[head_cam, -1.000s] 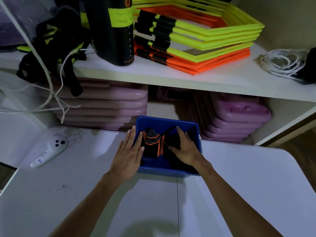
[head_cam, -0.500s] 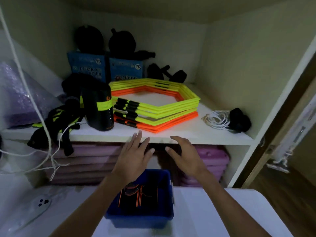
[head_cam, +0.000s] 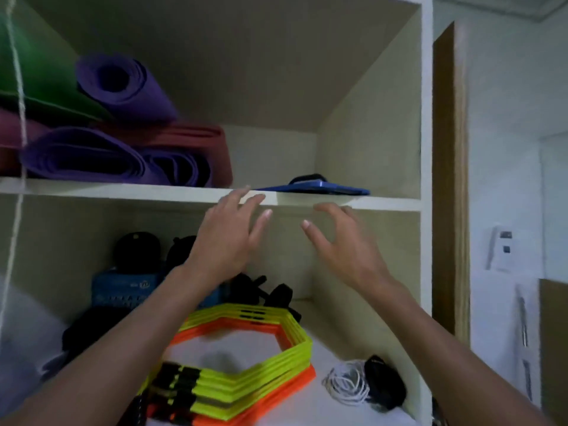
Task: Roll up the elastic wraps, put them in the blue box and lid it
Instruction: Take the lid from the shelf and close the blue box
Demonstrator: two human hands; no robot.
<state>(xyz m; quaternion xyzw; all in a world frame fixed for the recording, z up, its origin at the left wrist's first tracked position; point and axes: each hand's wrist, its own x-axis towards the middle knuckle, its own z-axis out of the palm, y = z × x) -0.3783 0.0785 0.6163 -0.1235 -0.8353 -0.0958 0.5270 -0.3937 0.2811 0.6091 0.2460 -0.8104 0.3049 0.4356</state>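
Both hands raised, empty, grip open: left hand [head_cam: 226, 241] and right hand [head_cam: 344, 244] just below the upper shelf [head_cam: 123, 189] edge. Blue lid [head_cam: 316, 188] flat on that shelf, just above right hand, untouched.

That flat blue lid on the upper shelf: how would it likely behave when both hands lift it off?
The flat blue lid looks thin and holds a straight edge past the white shelf board, so probably stiff and light. A dark object seems to rest on it and might slide off if tilted. The open left hand and right hand are not yet touching it.
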